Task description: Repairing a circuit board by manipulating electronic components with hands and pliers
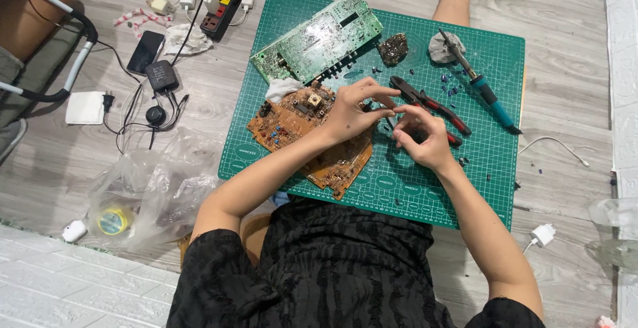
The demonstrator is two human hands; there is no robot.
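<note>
At the bottom of the frame lies the person's black, crinkled fabric garment point(332, 268), with both bare forearms reaching up from it. The left hand point(352, 110) and right hand point(422, 135) meet over the middle of a green cutting mat point(432, 195) printed with a fine pale grid and oval marks along its lower edge. The fingers of both hands are curled in, tips pinched close together at a small dark part point(392, 110) between them; it is too small to tell what it is or which hand grips it.

Under the left wrist, centre of the frame, lies an orange-brown circuit board point(292, 128), flat, ragged-edged and studded with small components. Just right of the right hand rest red-and-black handled pliers point(432, 105).

At lower left a crumpled clear plastic bag point(153, 195) holds a yellow roll of tape point(113, 221).

Farther up, a green circuit board point(319, 39), long and rectangular, lies tilted across the mat's upper left corner. At upper right a soldering iron point(482, 89) with a teal handle lies diagonally, its tip near a grey lump point(442, 49). Beyond the mat, at top left on the wooden floor point(565, 69), sits a black power strip point(226, 2) with coloured switches.
</note>
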